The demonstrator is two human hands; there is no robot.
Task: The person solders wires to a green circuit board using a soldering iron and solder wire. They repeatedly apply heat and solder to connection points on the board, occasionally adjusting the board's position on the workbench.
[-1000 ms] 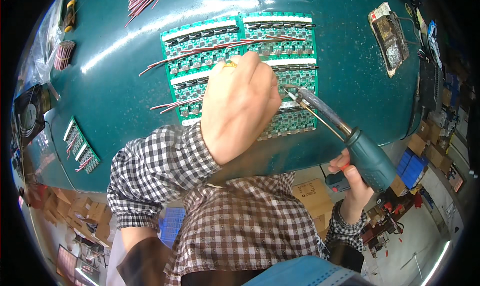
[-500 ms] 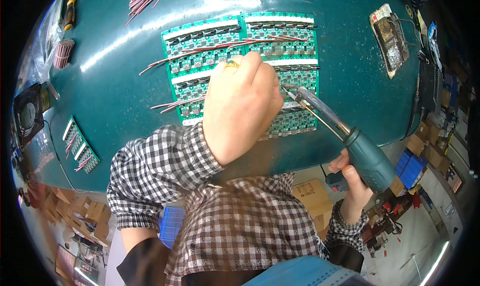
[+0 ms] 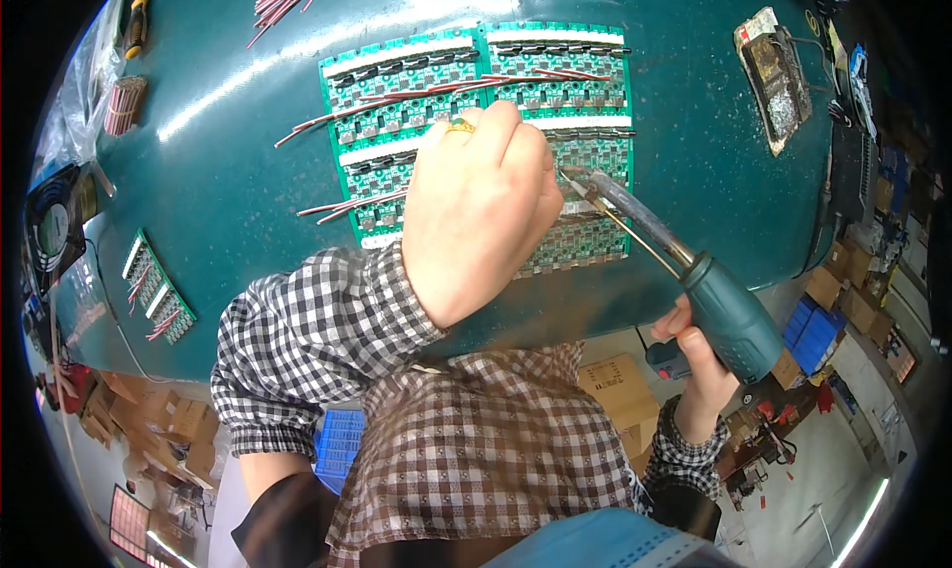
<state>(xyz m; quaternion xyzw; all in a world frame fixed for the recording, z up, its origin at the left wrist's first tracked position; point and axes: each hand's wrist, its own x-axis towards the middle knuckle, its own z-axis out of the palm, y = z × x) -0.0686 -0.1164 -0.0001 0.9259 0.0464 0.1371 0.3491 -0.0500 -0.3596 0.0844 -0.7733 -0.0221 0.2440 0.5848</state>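
Above the near right edge of the green table, the right hand grips a soldering iron by its green handle. The iron's long axis runs on a diagonal, with the handle at the near right and the tip pointing toward the far left. A thin brass-coloured rod runs beside the metal barrel, on its near left side. At the handle, the right thumb and fingers close around the left side, so most of the handle's bulk shows to the right of them; the barrel and tip reach well past the fingertips.

The tip is over the right part of the circuit boards, just right of the left hand. Whether it touches that hand's fingers or a board, I cannot tell.

The left hand is over the middle of the boards, back upward, fingers curled and a gold ring on 1 of them. Its fingertips are hidden, so I cannot tell what they hold. The boards form 2 panels side by side, their white strips running left to right. Red-and-white wires lie across them, 1 group reaching past the left edge.
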